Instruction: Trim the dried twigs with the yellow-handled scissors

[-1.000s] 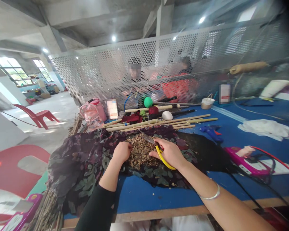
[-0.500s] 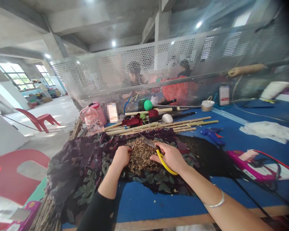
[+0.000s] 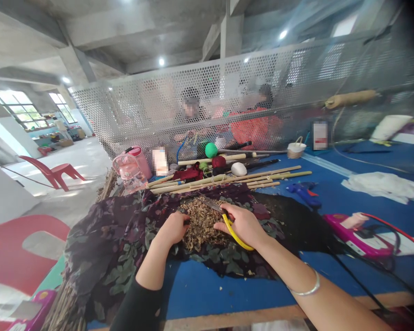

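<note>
A heap of dry brown plant bits (image 3: 203,225) lies on a dark flowered cloth (image 3: 124,248) spread over the blue table. At the heap's left edge is my left hand (image 3: 173,227), fingers curled together; what is between the fingertips, if anything, cannot be made out. My right hand (image 3: 243,223) grips a pair of scissors (image 3: 237,236) with yellow handles on the heap's right side. The dark blades point up and left across the top of the pile, and my palm hides part of the handles.
Bamboo sticks (image 3: 227,181), a green yarn ball (image 3: 211,150) and a white ball (image 3: 239,169) lie behind the cloth. A blue glue gun (image 3: 305,195) and a pink power strip (image 3: 355,236) are at right. A pink bottle (image 3: 141,163) stands at left. People sit behind the perforated screen (image 3: 141,110).
My left hand has shifted very slightly down at the heap's edge. The right hand and scissors stay almost in place, and the whole view has moved a little.
</note>
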{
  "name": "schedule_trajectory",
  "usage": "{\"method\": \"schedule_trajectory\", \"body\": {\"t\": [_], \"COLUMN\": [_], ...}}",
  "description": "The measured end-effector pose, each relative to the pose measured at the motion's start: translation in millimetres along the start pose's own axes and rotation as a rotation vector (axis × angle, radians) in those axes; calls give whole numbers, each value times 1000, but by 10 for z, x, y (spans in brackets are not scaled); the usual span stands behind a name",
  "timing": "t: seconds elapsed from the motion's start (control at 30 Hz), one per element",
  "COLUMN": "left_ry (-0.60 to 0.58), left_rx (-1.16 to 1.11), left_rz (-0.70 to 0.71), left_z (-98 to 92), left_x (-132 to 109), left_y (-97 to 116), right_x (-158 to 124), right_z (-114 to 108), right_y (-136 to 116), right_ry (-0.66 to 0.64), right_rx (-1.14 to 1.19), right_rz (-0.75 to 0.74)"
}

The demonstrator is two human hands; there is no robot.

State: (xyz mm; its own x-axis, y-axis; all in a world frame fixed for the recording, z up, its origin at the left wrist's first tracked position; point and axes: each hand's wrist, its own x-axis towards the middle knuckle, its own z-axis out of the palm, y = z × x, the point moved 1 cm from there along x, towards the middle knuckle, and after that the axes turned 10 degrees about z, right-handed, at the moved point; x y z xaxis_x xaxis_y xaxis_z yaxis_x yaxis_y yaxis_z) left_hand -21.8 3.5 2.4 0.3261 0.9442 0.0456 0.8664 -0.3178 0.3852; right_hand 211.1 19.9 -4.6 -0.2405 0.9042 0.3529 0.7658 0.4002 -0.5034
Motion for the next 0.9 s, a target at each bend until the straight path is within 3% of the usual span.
{"method": "schedule_trajectory", "body": {"t": [0.27,0.53,0.9], "left_ry": [-35,-11,243], "left_rx": [-55,28,34], "left_rz": [15,-46,-159], "left_z": [-30,25,36], "left_x": [-3,40,113], "left_y": [-51,67,-189], "right_x": [1,0,9], "right_z": [3,35,26], "right_y": [-1,20,26], "right_ry": [-20,-14,-22], "right_rx": [5,8,-10], "right_rz": [2,1,11]}}
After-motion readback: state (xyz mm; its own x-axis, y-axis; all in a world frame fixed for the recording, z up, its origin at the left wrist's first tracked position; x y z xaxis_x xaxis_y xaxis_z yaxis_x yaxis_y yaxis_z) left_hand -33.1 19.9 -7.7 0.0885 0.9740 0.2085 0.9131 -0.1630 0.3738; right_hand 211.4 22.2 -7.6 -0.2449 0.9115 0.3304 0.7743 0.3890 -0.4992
